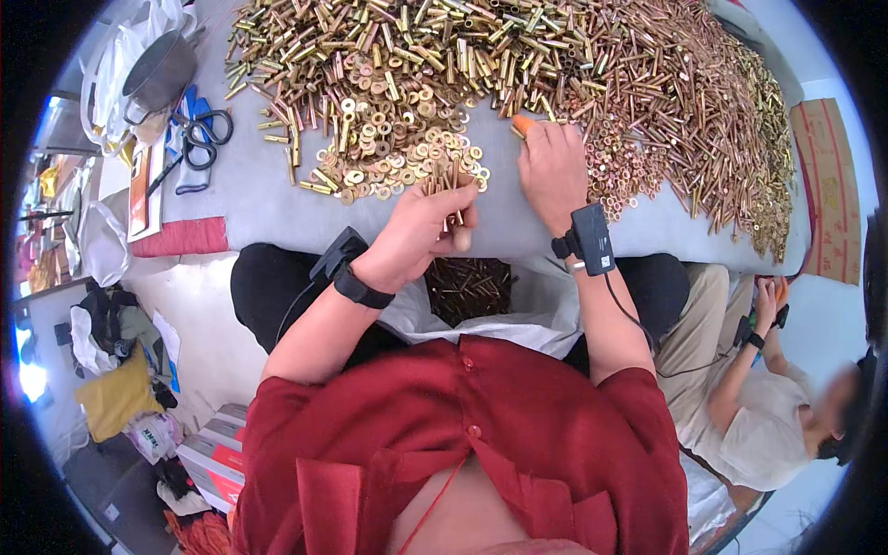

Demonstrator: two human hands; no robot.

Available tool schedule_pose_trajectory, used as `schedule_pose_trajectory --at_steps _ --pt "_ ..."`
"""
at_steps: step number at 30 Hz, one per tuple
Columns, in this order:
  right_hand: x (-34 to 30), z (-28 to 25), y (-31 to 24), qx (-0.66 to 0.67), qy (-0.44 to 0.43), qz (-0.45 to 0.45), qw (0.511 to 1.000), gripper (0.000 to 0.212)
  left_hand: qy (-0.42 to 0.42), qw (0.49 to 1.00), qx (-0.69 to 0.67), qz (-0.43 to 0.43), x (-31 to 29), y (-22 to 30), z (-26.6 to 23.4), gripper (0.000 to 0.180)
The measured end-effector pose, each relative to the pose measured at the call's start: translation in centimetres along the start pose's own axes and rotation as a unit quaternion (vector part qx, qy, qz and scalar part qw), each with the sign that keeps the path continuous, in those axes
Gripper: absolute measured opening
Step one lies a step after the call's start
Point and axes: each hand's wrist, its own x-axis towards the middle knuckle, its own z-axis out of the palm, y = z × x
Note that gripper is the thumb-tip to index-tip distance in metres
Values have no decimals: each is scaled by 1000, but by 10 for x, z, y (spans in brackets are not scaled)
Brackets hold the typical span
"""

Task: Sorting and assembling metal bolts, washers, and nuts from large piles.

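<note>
My left hand (427, 227) is closed around a small bunch of brass-coloured metal bolts (455, 185), just in front of the near edge of a pile of flat washers (407, 153). My right hand (553, 171) reaches to the pile's edge with its fingers curled, and an orange cover (529, 125) sits on one fingertip. Beside that fingertip lies a short metal sleeve; whether the fingers grip anything is hidden. To the right of this hand lie small copper-coloured nuts (622, 166). Below both hands, a white sack (546, 301) between my knees holds many dark metal pieces (467, 289).
A large heap of metal sleeves and bolts (638, 83) covers the back of the grey table (268, 199). Scissors (199, 139) and a dark metal pot (162, 74) are at the left. Another person (763, 416) sits at the right, near a cardboard sheet (826, 190).
</note>
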Motion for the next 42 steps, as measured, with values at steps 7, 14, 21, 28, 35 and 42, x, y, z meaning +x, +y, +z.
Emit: schedule_pose_trajectory --at_steps 7,14,21,28,35,42 --pt "-5 -28 -29 225 -6 94 970 24 -26 993 -116 1 1 4 2 25" --pt "-14 -38 -44 268 4 90 959 19 2 1000 -5 -28 -7 11 5 25" --pt "-19 -42 -43 197 -4 7 980 22 20 988 151 17 -6 6 12 23" --pt "-29 -39 -43 231 -5 51 972 20 10 989 148 -5 -3 3 10 21" --pt "-29 -46 -43 229 -21 -18 973 23 16 986 162 -22 -3 7 11 22" --pt "-29 -53 -61 471 -55 192 859 16 15 994 108 -1 -2 7 3 22"
